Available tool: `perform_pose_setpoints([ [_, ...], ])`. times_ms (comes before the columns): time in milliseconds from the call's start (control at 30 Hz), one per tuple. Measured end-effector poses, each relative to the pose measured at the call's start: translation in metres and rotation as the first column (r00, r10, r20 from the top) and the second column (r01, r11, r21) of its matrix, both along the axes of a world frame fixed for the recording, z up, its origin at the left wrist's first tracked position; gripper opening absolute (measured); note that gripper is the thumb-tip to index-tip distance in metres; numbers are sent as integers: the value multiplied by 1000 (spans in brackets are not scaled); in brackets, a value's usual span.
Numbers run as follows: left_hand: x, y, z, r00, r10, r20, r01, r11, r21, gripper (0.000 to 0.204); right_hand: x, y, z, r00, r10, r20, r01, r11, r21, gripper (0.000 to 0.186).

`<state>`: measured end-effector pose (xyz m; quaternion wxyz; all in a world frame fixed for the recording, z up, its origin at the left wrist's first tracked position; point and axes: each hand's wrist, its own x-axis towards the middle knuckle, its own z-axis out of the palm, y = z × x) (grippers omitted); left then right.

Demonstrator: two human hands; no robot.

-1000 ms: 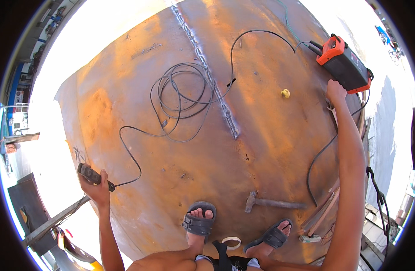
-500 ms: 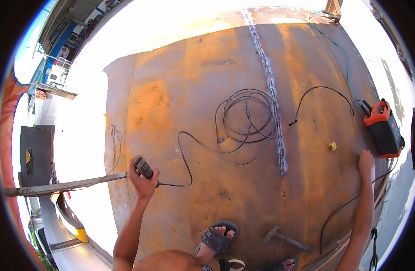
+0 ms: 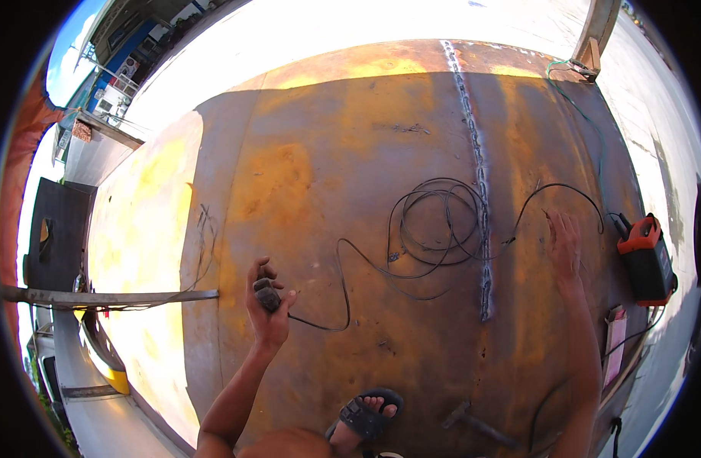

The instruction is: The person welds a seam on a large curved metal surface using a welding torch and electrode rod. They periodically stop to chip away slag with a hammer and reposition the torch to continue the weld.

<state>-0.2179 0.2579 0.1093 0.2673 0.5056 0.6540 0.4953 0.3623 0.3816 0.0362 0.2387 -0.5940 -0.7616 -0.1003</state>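
- Rust-stained steel plate (image 3: 289, 221) fills the middle of the scene, with sunlit strips along its far and left edges; a pale weld seam (image 3: 473, 137) runs from the far edge toward the near side, right of centre.
- Left hand (image 3: 268, 311): left of centre, grasping a dark handle (image 3: 266, 296), fingers part curled.
- Black cable (image 3: 347, 286) leaves the handle, goes right, loops in a loose coil beside and partly over the seam.
- Right hand (image 3: 566, 244): right of the seam, released, fingers extended toward the far side.
- Orange-and-black machine (image 3: 645, 263): at the plate's right edge, right of that hand, apart from it.
- Pink-and-white packet (image 3: 615, 347): just nearer than the machine.
- Hammer (image 3: 484, 427): near side, right of a sandalled foot (image 3: 369, 416).
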Motion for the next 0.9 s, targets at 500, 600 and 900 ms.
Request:
perform_pose_setpoints([
  [500,41,-41,5,977,-88,196,130,968,-215,14,-257,-132,162,793,352,-497,-507,834,-219,46],
  [600,46,-52,9,970,-147,195,185,963,-193,21,-281,-126,181,778,441,-448,-541,832,-120,44],
  [900,48,-62,21,950,-160,270,191,977,-93,24,-311,-124,206,741,625,-246,-639,769,32,34],
])
